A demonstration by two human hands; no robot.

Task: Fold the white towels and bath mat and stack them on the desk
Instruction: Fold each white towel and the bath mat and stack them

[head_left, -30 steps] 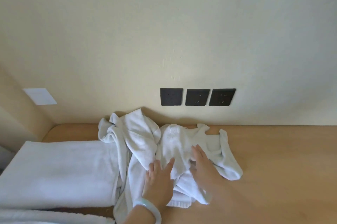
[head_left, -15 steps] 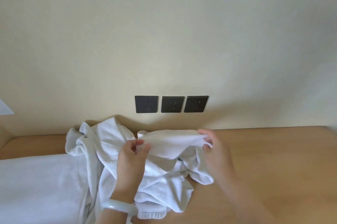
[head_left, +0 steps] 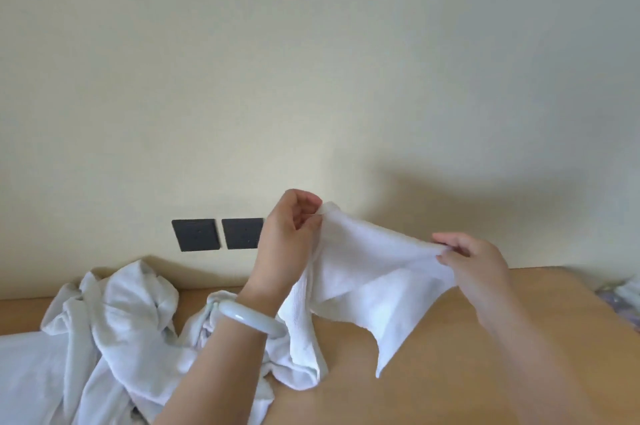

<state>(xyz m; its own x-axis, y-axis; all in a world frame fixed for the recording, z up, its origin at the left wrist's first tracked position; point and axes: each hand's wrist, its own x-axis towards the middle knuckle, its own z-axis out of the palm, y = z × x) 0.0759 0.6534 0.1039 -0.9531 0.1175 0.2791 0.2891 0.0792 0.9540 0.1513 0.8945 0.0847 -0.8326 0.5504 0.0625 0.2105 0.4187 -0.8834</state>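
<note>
A small white towel (head_left: 367, 272) hangs lifted above the wooden desk (head_left: 450, 372), its lower part still draped on the desk. My left hand (head_left: 287, 237), with a pale bangle on the wrist, pinches its upper left corner. My right hand (head_left: 474, 262) pinches the upper edge at the right. A crumpled heap of white towels (head_left: 121, 317) lies on the desk to the left. A flat folded white towel (head_left: 27, 372) sits at the far left edge.
Dark wall sockets (head_left: 197, 234) are set in the cream wall just behind the desk. Some pale, blurred objects (head_left: 623, 296) lie at the desk's far right edge. Bare wood shows on the right half of the desk.
Both hands went from pressing on the heap to pinching one towel and lifting it up and to the right, spreading its top edge. The view has shifted right.
</note>
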